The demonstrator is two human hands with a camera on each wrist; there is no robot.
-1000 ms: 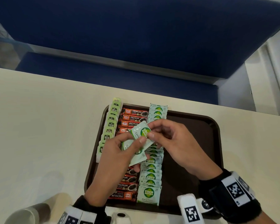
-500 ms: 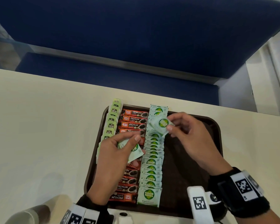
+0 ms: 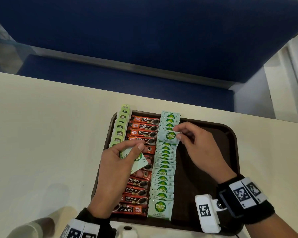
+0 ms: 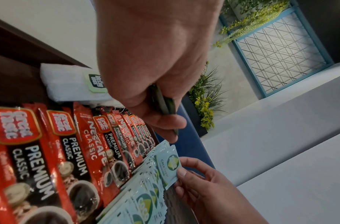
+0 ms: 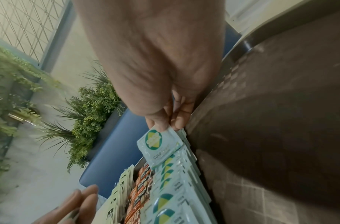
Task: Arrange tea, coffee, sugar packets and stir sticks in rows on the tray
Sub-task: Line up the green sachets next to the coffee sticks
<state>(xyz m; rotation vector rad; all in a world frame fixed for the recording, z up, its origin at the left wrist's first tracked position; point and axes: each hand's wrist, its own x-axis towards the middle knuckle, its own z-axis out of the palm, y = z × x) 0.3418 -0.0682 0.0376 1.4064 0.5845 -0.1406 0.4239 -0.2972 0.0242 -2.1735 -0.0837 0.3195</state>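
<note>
Tray: we see a dark brown rectangular plastic tray [image 3: 218,152] on a cream tabletop [image 3: 41,134], its right half bare.
Tea row: pale green paper tea bag packets [image 3: 120,129] overlap along the tray's left edge; the far ones poke past the rim.
Coffee row: red-and-black foil coffee stick sachets [image 3: 141,126] lie crosswise just right of the tea, printed "PREMIUM CLASSIC"; the left wrist view also shows some marked "NESCAFE CLASSIC" [image 4: 94,144].
Sugar row: light blue square sugar packets with green round logos [image 3: 162,186] overlap in a third row, touching the coffee row's right side.
Right hand: our right hand [image 3: 201,150] pinches one light blue sugar packet [image 3: 169,137] by its right edge between thumb and fingertips [image 5: 179,121]; the packet sits on the far part of the sugar row, touching the packets under it.
Left hand: our left hand [image 3: 117,172] hovers over the middle of the coffee row, thumb and curled fingers gripping a small stack of the same light blue sugar packets [image 3: 136,160]; in the left wrist view we see only their thin edges [image 4: 163,104].
Count in left hand: cannot tell.
Wrists: black bands with white coded tags [image 3: 243,193] on both.
Background: blue padded bench [image 3: 144,40] beyond the table.
Stir sticks: cannot tell where.
</note>
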